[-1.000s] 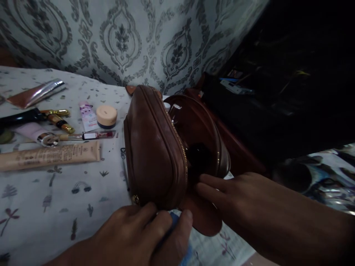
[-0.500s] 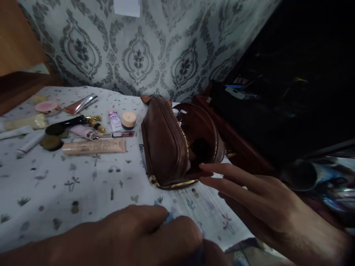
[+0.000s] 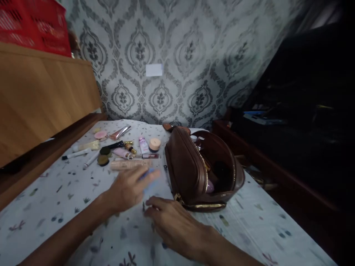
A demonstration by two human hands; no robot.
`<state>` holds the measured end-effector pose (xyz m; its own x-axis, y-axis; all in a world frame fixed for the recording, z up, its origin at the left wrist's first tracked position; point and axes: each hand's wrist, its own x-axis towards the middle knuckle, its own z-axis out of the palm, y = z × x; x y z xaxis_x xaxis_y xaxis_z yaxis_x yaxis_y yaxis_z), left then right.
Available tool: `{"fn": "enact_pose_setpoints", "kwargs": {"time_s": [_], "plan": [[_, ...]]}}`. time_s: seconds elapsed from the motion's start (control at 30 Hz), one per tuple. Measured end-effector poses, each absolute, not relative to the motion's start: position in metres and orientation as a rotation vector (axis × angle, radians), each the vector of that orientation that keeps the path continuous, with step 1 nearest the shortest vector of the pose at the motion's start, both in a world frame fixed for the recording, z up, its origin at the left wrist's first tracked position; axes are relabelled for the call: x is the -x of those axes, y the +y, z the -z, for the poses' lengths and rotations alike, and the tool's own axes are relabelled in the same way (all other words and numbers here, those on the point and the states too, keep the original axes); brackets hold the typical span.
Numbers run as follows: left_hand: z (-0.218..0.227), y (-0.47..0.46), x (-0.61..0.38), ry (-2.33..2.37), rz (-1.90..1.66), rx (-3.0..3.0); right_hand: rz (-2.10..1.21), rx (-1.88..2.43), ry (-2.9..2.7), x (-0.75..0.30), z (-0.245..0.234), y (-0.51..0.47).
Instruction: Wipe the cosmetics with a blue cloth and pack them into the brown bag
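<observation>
My left hand (image 3: 128, 187) is closed on a small blue item (image 3: 149, 179), blurred, its kind not clear. It hovers just in front of a beige tube (image 3: 119, 165) lying on the patterned white cloth (image 3: 91, 199). My right hand (image 3: 173, 223) is close by, low over the cloth, fingers loosely bent and slightly apart, with nothing visible in them. To its right stands a brown makeup bag (image 3: 185, 166), unzipped and gaping. A lilac item (image 3: 210, 186) and other pieces show inside; its depth is dark.
Spread at the back left are makeup brushes (image 3: 103, 159), a pink compact (image 3: 100, 135), a small jar (image 3: 154, 144), a lip gloss tube (image 3: 149, 156) and several other tubes. A wooden cabinet (image 3: 47, 99) with a red basket (image 3: 36, 27) borders the left; a patterned wall rises behind.
My right hand has moved from the bag's opening leftward, beside my left hand. My left hand has moved forward with the blue item. The view has tilted up and shifted left.
</observation>
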<state>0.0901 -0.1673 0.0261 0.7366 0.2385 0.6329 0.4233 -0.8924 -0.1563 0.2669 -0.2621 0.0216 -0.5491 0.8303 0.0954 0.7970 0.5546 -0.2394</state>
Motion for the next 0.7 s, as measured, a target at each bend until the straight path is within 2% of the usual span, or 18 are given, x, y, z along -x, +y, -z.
{"fn": "enact_pose_setpoints", "kwargs": {"time_s": [0.1, 0.23, 0.43, 0.7], "plan": [[-0.006, -0.127, -0.066, -1.084, 0.691, 2.606, -0.527, 1.279, -2.415, -0.242, -0.003, -0.233], [0.014, -0.101, -0.037, -1.523, 0.799, 2.525, -0.668, 1.359, -2.060, -0.215, 0.026, -0.205], [0.037, -0.096, -0.033, -1.459, 0.710, 2.554, -0.804, 1.264, -1.704, -0.207, 0.061, -0.192], [0.040, -0.104, -0.042, -1.249, 0.741, 2.647, -1.013, 1.178, -1.520, -0.214, 0.073, -0.185]]}}
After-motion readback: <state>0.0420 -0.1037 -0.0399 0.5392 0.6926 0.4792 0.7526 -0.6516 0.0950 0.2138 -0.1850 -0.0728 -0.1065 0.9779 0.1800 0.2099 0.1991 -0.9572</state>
